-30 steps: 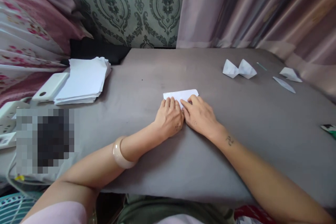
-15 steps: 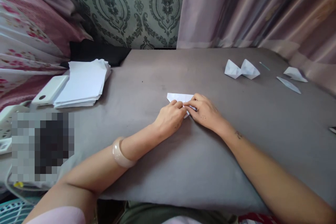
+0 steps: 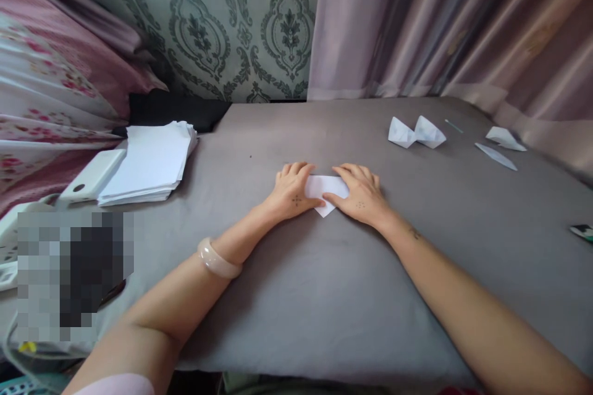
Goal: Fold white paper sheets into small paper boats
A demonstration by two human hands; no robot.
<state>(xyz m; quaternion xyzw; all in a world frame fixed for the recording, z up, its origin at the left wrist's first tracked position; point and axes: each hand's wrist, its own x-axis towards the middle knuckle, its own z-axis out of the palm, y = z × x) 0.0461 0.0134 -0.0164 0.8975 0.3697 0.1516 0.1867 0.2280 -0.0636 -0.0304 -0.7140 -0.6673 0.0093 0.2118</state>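
A small folded white paper [image 3: 325,185] lies on the grey-covered table, its lower part tapering to a point toward me. My left hand [image 3: 294,191] rests over its left end, thumb stretched across the paper and fingers spread toward the far edge. Mirroring it on the right end is my right hand [image 3: 364,193], open as well, its thumb tip close to the left one. Both ends of the paper are hidden under the hands.
Folded white paper shapes [image 3: 428,132] stand at the back right, near a thin stick [image 3: 454,126], a narrow paper piece [image 3: 495,156] and another folded piece [image 3: 506,138]. At the left are a paper stack [image 3: 146,163] and a white device [image 3: 91,176].
Both hands have gone from pinching close together at the paper's middle to lying spread at its two ends. The paper's point toward me now shows clearly. The view has shifted slightly.
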